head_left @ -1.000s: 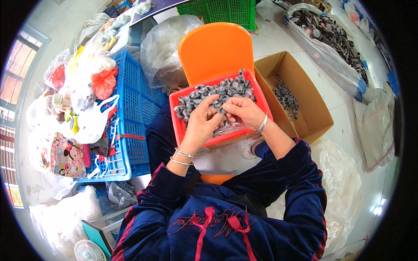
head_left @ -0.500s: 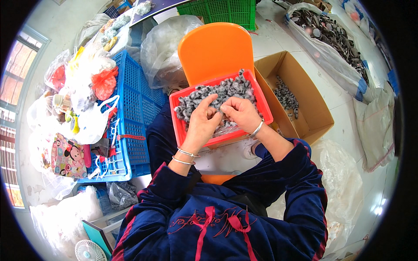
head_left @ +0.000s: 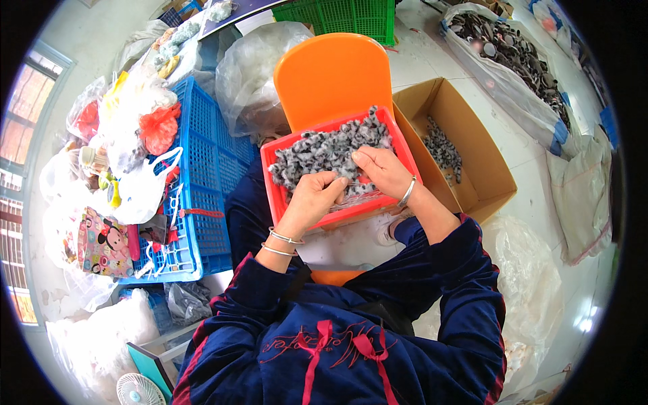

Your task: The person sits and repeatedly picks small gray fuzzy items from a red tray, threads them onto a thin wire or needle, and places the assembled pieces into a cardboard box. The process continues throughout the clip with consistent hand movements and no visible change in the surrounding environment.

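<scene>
While grey-black tufts [head_left: 317, 154] lie beneath and beyond, left hand [head_left: 310, 198] and right hand [head_left: 387, 174] pinch narrowly (contents unclear).

At the centre, whatever may be held by the left hand [head_left: 314, 197] is too small to be made out; the right hand's [head_left: 385, 174] fingertips are partly hidden by the hand itself. The floor of the red tray [head_left: 401, 140] is mostly covered by grey tufts [head_left: 324, 150]. The green crate [head_left: 354, 19], top centre, and fan [head_left: 137, 389], lower left, are cut off.
</scene>
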`<act>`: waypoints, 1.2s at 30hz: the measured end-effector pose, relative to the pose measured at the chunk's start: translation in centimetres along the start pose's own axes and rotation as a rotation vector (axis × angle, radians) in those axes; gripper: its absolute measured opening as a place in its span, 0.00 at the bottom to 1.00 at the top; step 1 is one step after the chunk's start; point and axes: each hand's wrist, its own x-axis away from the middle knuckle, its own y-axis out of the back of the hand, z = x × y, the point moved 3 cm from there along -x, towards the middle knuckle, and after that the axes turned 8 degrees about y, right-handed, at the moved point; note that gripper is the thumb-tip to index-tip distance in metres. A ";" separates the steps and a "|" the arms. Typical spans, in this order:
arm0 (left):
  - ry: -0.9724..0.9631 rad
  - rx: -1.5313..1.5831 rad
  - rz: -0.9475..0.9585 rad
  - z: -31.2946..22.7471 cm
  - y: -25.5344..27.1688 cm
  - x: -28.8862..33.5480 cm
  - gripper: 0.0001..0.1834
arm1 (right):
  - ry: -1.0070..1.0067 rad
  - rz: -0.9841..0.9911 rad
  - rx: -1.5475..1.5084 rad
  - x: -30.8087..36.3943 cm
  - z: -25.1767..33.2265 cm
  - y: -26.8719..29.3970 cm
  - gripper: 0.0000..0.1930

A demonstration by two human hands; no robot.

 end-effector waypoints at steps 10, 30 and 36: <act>-0.020 0.095 0.077 -0.3 0.2 0.1 0.14 | 0.091 0.068 0.014 0.1 1.3 0.7 0.22; -0.239 0.158 -0.192 -0.5 3.1 -5.0 0.15 | 0.076 -0.713 0.412 1.5 1.6 15.2 0.16; -0.082 -0.126 -0.224 8.8 4.6 -9.2 0.12 | -0.094 -0.488 0.677 1.2 -4.0 16.3 0.20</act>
